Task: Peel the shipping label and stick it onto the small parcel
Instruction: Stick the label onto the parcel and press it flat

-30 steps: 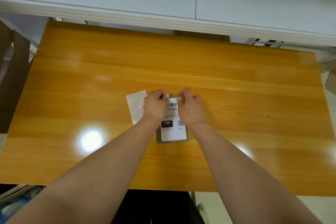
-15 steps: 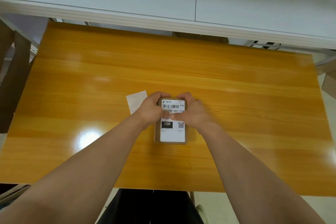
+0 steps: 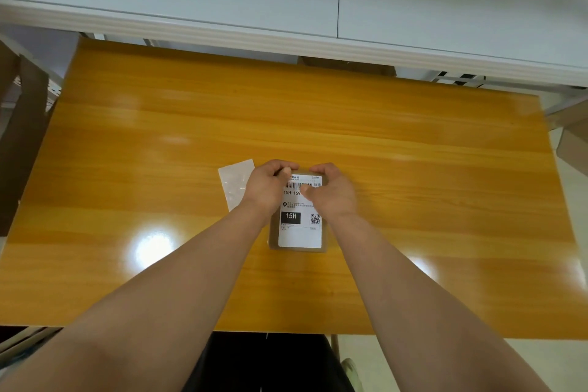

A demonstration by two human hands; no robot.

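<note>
Hands first: the left hand (image 3: 270,186) and right hand (image 3: 334,192) curl round the far end of the small parcel (image 3: 274,239), thumbs pressing the shipping label (image 3: 300,234), which lies flat on the parcel's top at mid-desk (image 3: 413,200). A peeled backing sheet (image 3: 235,183) lies just beside the left hand. Sticking seems nearly done; the next move calls for smoothing toward the near edge, so no corner lifts.

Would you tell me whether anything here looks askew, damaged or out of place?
Nothing stands out. The white printed shipping label lies straight on the small brown parcel, and the glossy white backing sheet lies loose on the orange wooden table left of it.
</note>
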